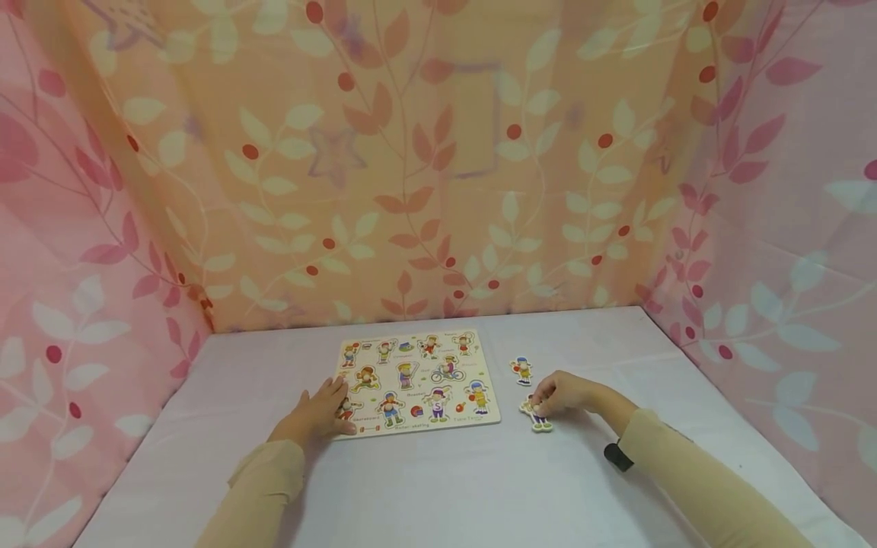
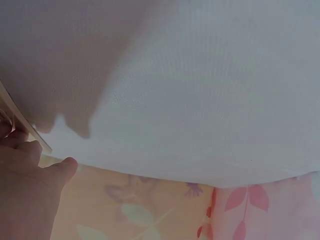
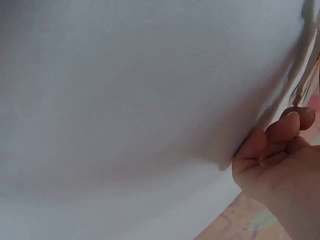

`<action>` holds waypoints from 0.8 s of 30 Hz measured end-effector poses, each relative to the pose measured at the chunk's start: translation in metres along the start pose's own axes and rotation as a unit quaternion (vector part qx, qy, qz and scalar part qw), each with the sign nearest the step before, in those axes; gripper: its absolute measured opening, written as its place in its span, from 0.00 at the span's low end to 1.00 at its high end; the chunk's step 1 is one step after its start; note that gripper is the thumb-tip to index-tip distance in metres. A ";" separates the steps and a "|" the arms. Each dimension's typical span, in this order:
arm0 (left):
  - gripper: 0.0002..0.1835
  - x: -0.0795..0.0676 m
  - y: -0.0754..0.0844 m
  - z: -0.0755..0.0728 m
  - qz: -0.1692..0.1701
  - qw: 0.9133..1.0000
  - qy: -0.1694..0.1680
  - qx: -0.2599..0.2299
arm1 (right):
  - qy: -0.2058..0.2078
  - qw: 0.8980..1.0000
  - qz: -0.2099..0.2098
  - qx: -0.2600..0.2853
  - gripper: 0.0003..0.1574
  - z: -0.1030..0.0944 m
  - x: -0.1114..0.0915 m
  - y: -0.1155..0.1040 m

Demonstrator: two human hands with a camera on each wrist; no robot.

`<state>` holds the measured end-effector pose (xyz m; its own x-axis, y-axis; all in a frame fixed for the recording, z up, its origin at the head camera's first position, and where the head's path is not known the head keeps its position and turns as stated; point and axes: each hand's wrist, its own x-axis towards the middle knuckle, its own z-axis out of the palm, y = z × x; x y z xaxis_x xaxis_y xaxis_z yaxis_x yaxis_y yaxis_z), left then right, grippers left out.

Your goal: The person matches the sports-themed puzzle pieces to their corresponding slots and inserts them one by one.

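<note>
A cream wooden puzzle board (image 1: pixel 422 396) with cartoon sports figures lies on the table. My left hand (image 1: pixel 320 407) rests on its left edge, its fingers over the lower left figure and the thumb at the near corner. In the left wrist view, the board's edge (image 2: pixel 22 117) runs beside this hand (image 2: pixel 30 175). To the right of the board, my right hand (image 1: pixel 565 393) pinches a puzzle piece (image 1: pixel 541 423) shaped like a child in purple; the fingers cover its upper part. Just beyond lies another puzzle piece (image 1: pixel 522 371), a figure in yellow with a blue cap.
A white cloth covers the table (image 1: pixel 438 495). Patterned curtains enclose it, with an orange-toned one (image 1: pixel 411 228) at the back and pink ones at the sides. A small black object (image 1: pixel 619 457) shows beneath my right sleeve.
</note>
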<state>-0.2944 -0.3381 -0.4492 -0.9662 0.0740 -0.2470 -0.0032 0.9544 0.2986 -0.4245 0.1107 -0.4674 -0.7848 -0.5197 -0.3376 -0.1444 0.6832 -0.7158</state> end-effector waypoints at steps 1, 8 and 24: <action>0.53 0.000 0.000 0.001 0.000 1.000 0.000 0.001 | 0.003 1.000 -0.003 0.005 0.06 0.000 0.000 -0.001; 0.52 0.004 -0.001 0.002 -0.007 1.000 -0.003 0.011 | 0.035 0.999 0.014 0.031 0.07 -0.001 0.001 -0.009; 0.52 0.005 -0.002 0.004 -0.009 1.000 -0.002 0.012 | 0.090 0.993 0.023 0.078 0.08 0.005 -0.002 -0.027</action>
<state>-0.2979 -0.3387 -0.4541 -0.9649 0.0583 -0.2562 -0.0139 0.9624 0.2712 -0.4160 0.0911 -0.4500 -0.8856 -0.3800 -0.2671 -0.0222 0.6090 -0.7928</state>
